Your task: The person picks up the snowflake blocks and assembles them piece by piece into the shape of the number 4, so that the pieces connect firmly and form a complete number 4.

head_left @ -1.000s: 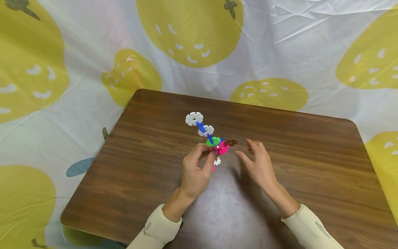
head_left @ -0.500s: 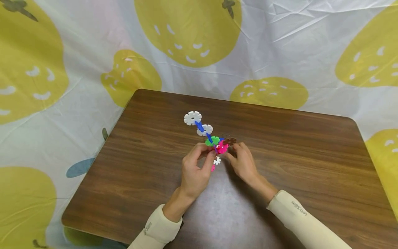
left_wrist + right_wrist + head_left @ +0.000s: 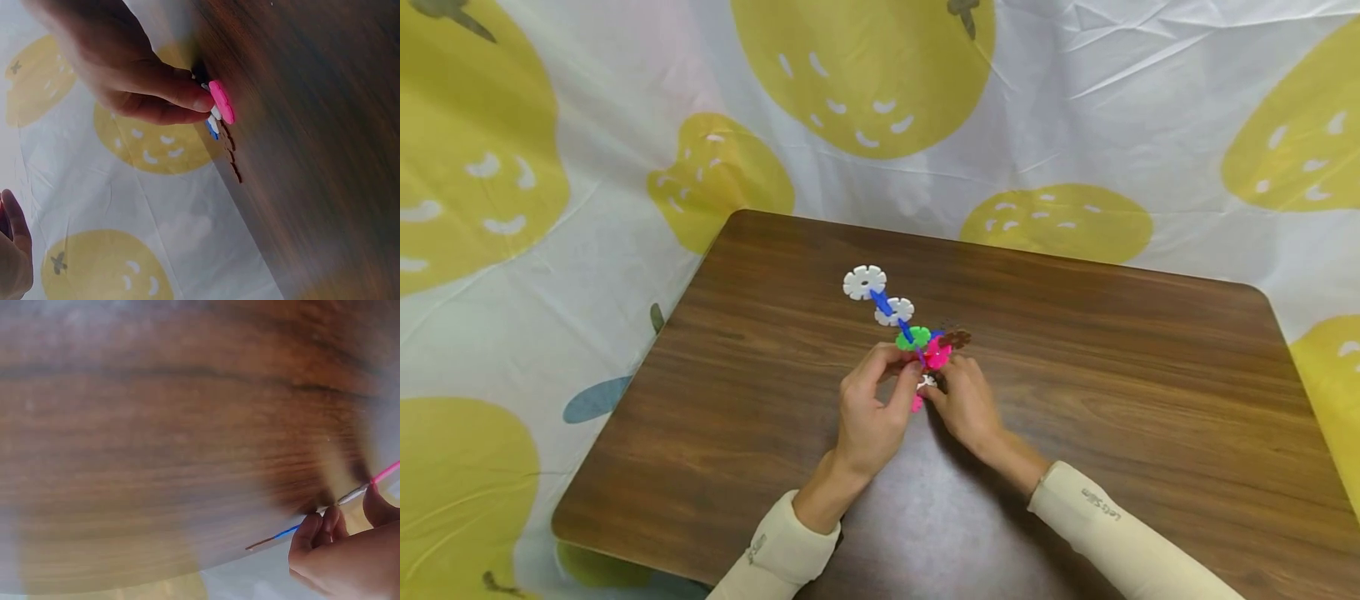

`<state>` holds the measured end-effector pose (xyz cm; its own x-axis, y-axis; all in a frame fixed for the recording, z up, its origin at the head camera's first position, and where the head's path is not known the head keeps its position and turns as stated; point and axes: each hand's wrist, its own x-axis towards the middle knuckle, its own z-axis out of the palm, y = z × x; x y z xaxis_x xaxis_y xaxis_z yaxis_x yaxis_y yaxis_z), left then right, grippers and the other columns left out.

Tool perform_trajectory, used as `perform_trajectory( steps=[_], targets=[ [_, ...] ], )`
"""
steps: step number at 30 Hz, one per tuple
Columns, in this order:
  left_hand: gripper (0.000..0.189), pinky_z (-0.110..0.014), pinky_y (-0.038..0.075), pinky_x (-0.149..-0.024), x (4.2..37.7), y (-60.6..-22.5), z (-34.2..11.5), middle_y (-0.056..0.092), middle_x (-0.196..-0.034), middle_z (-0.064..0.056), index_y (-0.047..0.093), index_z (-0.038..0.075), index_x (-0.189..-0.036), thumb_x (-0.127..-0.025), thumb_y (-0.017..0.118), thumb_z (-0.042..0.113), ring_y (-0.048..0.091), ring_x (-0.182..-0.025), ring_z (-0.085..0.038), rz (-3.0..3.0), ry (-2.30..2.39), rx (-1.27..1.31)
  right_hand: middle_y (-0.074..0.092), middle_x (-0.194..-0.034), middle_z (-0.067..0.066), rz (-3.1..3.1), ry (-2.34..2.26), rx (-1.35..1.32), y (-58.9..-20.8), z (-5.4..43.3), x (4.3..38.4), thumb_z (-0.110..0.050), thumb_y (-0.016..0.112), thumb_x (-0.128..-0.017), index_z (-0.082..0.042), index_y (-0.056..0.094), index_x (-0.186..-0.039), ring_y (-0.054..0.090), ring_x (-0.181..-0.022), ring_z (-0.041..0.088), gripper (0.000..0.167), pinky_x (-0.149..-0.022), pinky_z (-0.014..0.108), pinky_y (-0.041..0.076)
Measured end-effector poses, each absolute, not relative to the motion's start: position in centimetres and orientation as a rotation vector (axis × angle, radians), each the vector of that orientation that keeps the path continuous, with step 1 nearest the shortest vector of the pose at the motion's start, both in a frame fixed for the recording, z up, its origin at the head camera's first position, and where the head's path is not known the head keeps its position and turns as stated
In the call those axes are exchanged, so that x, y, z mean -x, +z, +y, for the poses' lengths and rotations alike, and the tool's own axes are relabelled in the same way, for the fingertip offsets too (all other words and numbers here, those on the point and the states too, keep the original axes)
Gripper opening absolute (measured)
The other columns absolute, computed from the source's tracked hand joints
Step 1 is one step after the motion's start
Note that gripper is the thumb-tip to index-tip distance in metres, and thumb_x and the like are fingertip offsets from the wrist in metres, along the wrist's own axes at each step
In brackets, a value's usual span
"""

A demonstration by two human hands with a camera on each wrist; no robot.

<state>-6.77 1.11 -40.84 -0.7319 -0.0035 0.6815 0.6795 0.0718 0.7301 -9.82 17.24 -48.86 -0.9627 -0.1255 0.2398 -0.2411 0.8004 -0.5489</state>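
Several notched plastic snowflake discs are slotted together into a branching chain above the table. My left hand [image 3: 874, 408] pinches the chain just below the green disc [image 3: 913, 337], its fingertips partly hiding the pieces there. A pink disc [image 3: 937, 354] and a brown disc [image 3: 957, 339] stick out to the right. Two white discs, the farther one [image 3: 864, 282] at the tip, are joined by blue ones. My right hand [image 3: 972, 408] pinches a small white disc [image 3: 927, 381] on the lower branch. In the left wrist view a pink disc [image 3: 222, 102] sits beside those fingertips.
The brown wood-grain table [image 3: 1112, 350] has rounded corners and a back edge near the cloth. Hanging behind and around it is a white cloth [image 3: 865, 192] printed with yellow fruit. Pale sleeves [image 3: 797, 537] cover both forearms.
My right hand has come in from the right, reaching first near the brown and pink discs, then lower to pinch the small white disc. My left hand keeps its grip in place.
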Motion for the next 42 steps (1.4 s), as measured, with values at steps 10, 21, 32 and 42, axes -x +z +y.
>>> perform_trajectory(
  steps=[10, 21, 32, 42],
  targets=[
    [0.007, -0.032, 0.064, -0.081, 6.7, -41.0, 1.1, 0.072, -0.094, -0.019, 0.068, -0.007, -0.1, -0.093, 0.066, -0.008, 0.072, -0.085, -0.029, -1.844, -1.714, 0.66, 0.071, -0.098, 0.018, -2.807, 0.863, -0.291, -48.7, 16.9, 9.9, -0.009, 0.084, -0.082, -0.002, 0.067, -0.111, 0.063, -0.095, 0.039, 0.035, -0.084, 0.052, 0.051],
    [0.007, -0.034, 0.064, -0.08, 6.7, -41.2, 1.1, 0.073, -0.094, -0.018, 0.067, -0.006, -0.1, -0.094, 0.066, -0.007, 0.072, -0.086, -0.028, -1.852, -1.703, 0.662, 0.064, -0.079, 0.007, -2.904, 1.188, -0.102, -47.2, 18.0, 10.2, -0.005, 0.076, -0.088, -0.004, 0.07, -0.098, 0.055, -0.074, 0.019, 0.012, -0.067, 0.032, 0.044],
    [0.005, -0.032, 0.064, -0.076, 6.7, -41.1, 1.3, 0.071, -0.089, -0.017, 0.067, -0.007, -0.098, -0.093, 0.065, -0.008, 0.07, -0.078, -0.027, -1.836, -1.716, 0.681, 0.076, -0.086, 0.009, -2.674, 1.303, -0.136, -40.5, 20.7, 8.3, -0.015, 0.072, -0.097, -0.008, 0.072, -0.105, 0.069, -0.072, 0.015, 0.011, -0.063, 0.023, 0.052],
    [0.005, -0.03, 0.063, -0.074, 6.7, -41.2, 1.3, 0.07, -0.087, -0.016, 0.066, -0.007, -0.098, -0.094, 0.064, -0.009, 0.07, -0.076, -0.026, -1.829, -1.73, 0.702, 0.075, -0.079, 0.009, -2.44, 1.368, -0.179, -35.5, 20.8, 6.0, -0.012, 0.073, -0.096, -0.006, 0.071, -0.11, 0.067, -0.067, 0.001, 0.015, -0.063, 0.014, 0.056]
  ],
)
